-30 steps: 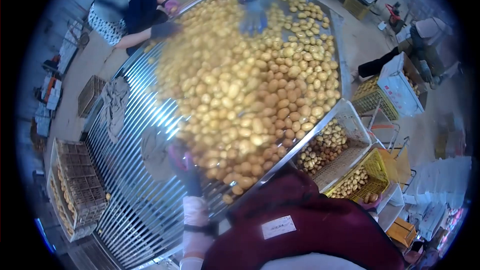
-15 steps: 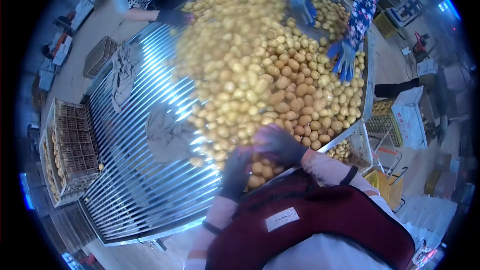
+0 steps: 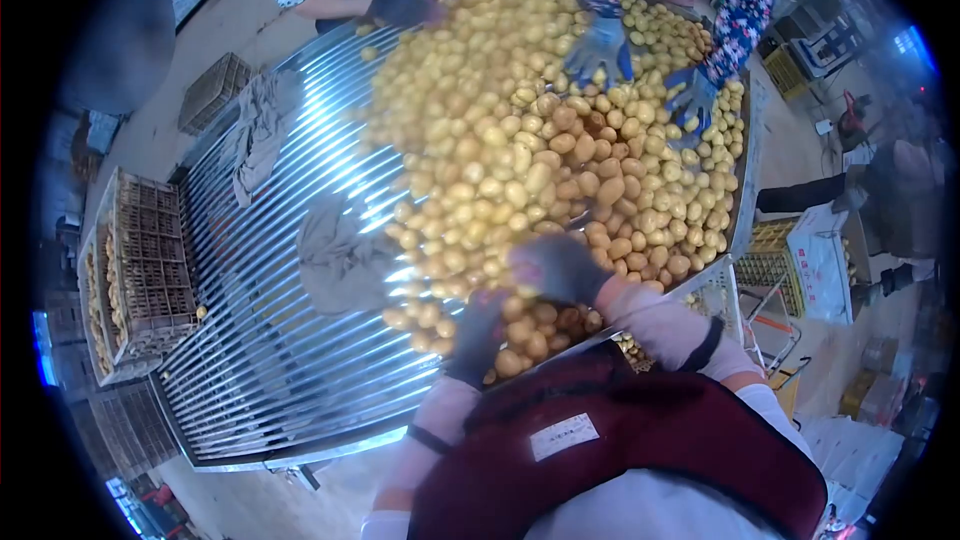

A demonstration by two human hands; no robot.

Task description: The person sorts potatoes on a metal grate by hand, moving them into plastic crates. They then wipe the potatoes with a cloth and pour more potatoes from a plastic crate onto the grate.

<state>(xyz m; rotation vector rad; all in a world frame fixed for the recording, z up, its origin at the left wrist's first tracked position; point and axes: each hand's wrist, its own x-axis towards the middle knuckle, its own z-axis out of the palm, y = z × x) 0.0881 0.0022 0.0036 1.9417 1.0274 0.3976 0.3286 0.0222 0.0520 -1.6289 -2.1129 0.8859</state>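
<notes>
A large pile of round yellow-brown potatoes [image 3: 480, 155] covers the right side of a slatted metal table [image 3: 270, 330]. My left hand [image 3: 478, 330], in a dark glove, rests at the pile's near edge, its fingertips blurred beside the potatoes. To its right my right hand [image 3: 557, 268], also gloved, is over the potatoes with its fingers smeared by motion. Whether either hand grips a potato cannot be made out. A grey cloth [image 3: 345, 255] lies on the slats left of the pile.
Across the table, a co-worker's blue-gloved hands [image 3: 602, 52] and another co-worker's dark-gloved hands [image 3: 405, 8] touch the pile. A second cloth [image 3: 257, 135] hangs at the far left edge. Crates [image 3: 155, 265] of potatoes stand left; a yellow crate [image 3: 770, 258] stands right.
The blue-gloved hands have shifted over the pile, the left one nearer its middle. A second dark-gloved hand now shows at the top. My right hand has moved slightly, and the view has shifted a little.
</notes>
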